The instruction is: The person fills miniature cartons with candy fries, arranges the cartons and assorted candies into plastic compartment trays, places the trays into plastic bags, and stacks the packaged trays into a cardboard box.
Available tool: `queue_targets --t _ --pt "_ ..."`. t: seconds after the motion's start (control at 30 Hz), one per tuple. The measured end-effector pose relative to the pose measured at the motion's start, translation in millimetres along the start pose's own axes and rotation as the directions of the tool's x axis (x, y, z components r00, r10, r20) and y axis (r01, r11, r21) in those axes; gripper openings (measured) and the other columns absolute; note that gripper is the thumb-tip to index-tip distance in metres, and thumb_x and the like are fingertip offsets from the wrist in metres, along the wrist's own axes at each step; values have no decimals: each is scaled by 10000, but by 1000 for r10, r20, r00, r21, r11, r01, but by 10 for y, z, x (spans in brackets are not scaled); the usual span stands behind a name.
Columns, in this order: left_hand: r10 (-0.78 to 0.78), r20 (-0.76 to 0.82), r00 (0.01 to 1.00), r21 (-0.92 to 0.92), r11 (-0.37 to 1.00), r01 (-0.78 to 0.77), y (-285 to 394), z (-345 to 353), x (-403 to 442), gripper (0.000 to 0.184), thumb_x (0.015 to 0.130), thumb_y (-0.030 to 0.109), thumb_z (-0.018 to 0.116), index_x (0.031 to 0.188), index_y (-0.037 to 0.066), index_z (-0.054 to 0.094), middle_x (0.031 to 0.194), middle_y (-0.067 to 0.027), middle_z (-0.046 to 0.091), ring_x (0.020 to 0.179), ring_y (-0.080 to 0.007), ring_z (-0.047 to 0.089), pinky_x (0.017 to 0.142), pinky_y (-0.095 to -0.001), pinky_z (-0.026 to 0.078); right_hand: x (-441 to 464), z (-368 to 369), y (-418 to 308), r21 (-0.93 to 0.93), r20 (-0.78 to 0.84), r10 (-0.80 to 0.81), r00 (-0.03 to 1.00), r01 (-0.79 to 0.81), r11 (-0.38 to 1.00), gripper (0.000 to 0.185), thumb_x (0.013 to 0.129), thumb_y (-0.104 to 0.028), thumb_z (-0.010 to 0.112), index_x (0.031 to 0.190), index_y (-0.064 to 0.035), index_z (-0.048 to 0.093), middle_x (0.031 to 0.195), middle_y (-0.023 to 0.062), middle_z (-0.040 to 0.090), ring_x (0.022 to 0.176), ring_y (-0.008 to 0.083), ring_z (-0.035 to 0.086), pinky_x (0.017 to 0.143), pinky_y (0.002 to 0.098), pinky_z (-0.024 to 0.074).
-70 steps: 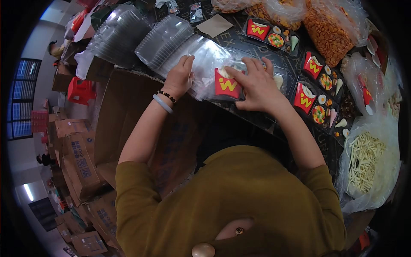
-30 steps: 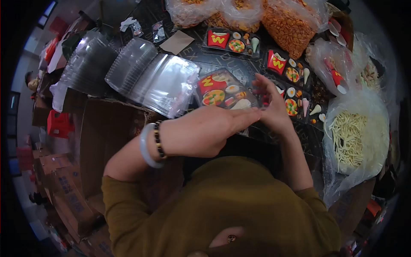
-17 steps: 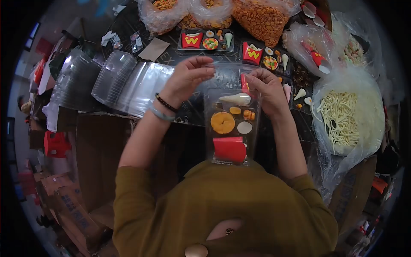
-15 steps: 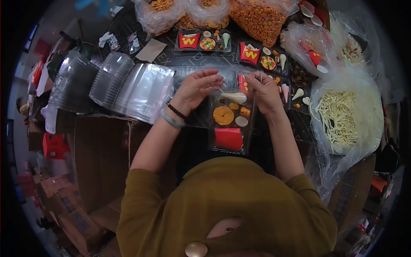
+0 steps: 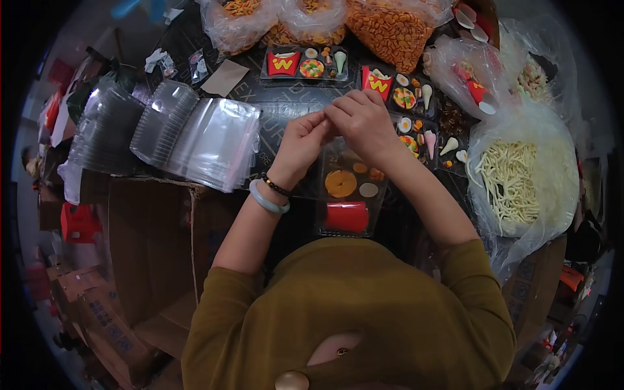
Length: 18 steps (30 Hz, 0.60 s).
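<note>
My left hand (image 5: 304,142) and my right hand (image 5: 361,123) meet at the top end of a clear plastic bag (image 5: 330,170), their fingers closed and pinching its upper edge. Inside the bag lies a tray of toy food seen from its back. A round orange-brown piece (image 5: 340,184), a pale disc (image 5: 368,190) and a red fries box (image 5: 346,216) show through. My right hand covers the upper part of the pack. Just beyond my right hand lie finished-looking toy trays (image 5: 404,99) with a red box, egg, pizza and ice cream cone.
Stacked clear trays (image 5: 112,127) and a pile of clear bags (image 5: 218,143) lie to the left, above an open cardboard box (image 5: 153,247). Bags of small orange pieces (image 5: 390,36) stand at the back. A bag of cream-coloured toy fries (image 5: 510,179) sits at the right.
My hands have come together; my right hand moved left and up over the top of the pack. The white cone seen in the pack is now hidden.
</note>
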<state>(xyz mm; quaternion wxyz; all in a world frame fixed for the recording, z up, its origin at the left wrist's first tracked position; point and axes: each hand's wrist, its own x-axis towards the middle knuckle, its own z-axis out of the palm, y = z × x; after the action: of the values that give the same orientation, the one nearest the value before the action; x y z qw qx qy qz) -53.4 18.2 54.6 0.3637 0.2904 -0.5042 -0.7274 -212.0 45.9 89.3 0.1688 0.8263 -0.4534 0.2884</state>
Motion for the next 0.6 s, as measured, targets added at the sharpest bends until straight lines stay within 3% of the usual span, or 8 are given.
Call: queue_targets --t 0.17,0.2,0.23,0.3,0.37,0.43,0.53,0.6 --pt "1 6 1000 120 993 -2 11 -74 -34 262 967 127 484 1147 -36 583 1011 -113 667 948 -171 644 851 -280 503 -7 155 37 317 -37 227 973 -204 926 71 803 -99 576 859 -55 573 820 90 594 823 240 599 731 358 461" --pt "-8 -20 1000 123 992 10 23 -49 -31 264 968 125 482 1149 -40 581 1021 -124 668 957 -178 644 859 -287 504 -37 165 85 506 -24 415 909 -347 789 65 869 -89 540 891 -39 576 828 104 604 791 241 609 699 352 478" --pt "4 -16 1000 69 998 -3 8 -47 -25 268 966 116 477 1153 -50 573 1025 -134 668 948 -180 645 863 -286 500 -42 45 151 808 151 695 703 -492 323 164 959 -118 456 941 -24 590 829 102 633 688 201 617 635 322 495" --pt "8 2 1000 -20 1000 -8 -29 -91 -36 270 963 113 480 1154 -62 559 1025 -151 668 964 -202 645 893 -304 495 -211 -361 589 967 169 926 338 -239 -90 176 968 -135 473 975 -11 598 714 49 620 572 89 548 545 234 443" --pt "16 11 1000 -76 997 -15 -85 -150 -24 260 962 117 485 1143 -53 563 1028 -152 668 967 -206 645 885 -302 496 -812 -629 1133 964 -136 961 239 -193 185 221 975 -160 478 878 -18 618 639 -13 544 533 26 419 485 209 325" --pt "-10 9 1000 -40 999 10 -78 -153 -12 253 963 118 484 1143 -41 561 1027 -148 670 974 -205 644 879 -298 496 -975 -795 1055 835 -172 950 262 -473 281 218 970 -186 500 913 -16 625 711 3 586 590 35 459 535 192 355" --pt "-2 28 1000 -41 999 3 -171 -202 23 246 958 116 489 1145 -26 564 1033 -142 672 972 -198 644 876 -296 492 -823 -556 446 564 319 821 474 -791 237 333 876 -167 650 1149 9 575 1086 87 626 1014 134 580 889 297 457" --pt "20 48 999 -34 999 -18 -177 -211 30 242 958 115 488 1146 -17 564 1035 -139 673 970 -195 644 898 -303 481 -801 -371 318 650 495 679 542 -750 125 324 843 -132 683 1126 4 602 1124 95 616 1014 137 575 898 282 447"
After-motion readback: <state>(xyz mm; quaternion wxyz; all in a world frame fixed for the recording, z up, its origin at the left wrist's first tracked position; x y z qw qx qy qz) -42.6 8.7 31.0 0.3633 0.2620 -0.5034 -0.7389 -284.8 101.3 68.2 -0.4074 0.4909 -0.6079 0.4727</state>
